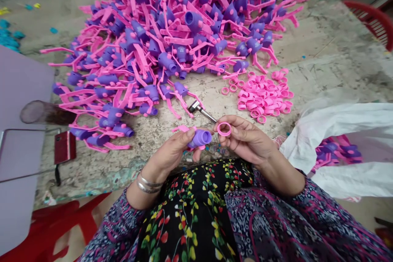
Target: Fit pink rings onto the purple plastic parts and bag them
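Floral cloth (184, 213), sack (334, 116) near pink rings (265, 96)

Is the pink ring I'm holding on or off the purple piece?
Off: your right hand holds the pink ring beside the purple piece in your left hand, with a gap between.

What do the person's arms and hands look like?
The sleeves are dark, with whitish squiggles and pinkish-purple swirls. Shiny silver bangles circle the wrist by the left hand. That one and the right hand wear no gloves.

Pink ring (224, 134) beside purple cylinder (197, 139)
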`<state>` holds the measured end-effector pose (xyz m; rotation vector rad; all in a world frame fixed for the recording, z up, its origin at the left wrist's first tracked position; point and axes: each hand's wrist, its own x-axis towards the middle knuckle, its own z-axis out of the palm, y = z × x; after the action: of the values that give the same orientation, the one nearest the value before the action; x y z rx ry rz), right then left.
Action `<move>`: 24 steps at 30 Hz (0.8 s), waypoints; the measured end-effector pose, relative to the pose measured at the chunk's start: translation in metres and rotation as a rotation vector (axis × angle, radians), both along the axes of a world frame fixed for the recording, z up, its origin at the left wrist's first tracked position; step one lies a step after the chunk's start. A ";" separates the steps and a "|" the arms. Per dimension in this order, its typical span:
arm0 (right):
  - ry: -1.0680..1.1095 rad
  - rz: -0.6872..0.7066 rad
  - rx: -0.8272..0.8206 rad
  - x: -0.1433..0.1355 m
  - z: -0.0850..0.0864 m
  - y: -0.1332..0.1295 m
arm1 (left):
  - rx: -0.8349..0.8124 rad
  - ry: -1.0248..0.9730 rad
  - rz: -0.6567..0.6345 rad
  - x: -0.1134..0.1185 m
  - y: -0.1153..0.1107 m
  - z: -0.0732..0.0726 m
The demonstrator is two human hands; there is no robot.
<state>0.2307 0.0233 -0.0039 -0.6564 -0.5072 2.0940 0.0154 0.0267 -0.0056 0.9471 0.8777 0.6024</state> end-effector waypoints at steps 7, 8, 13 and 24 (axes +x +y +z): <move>0.012 -0.019 -0.062 -0.002 -0.009 0.000 | -0.012 0.032 0.007 0.001 0.001 0.001; 0.015 -0.020 -0.061 -0.002 -0.009 0.000 | -0.016 0.031 0.010 0.001 0.001 0.001; 0.043 -0.023 -0.087 -0.004 -0.010 0.000 | -0.027 0.030 0.017 0.002 0.001 -0.002; -0.036 -0.047 -0.089 -0.006 -0.006 -0.003 | 0.009 0.069 0.006 0.002 0.000 -0.010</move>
<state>0.2249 0.0205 -0.0096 -0.7508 -0.4166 2.0732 0.0175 0.0263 -0.0151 0.9787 0.9405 0.5824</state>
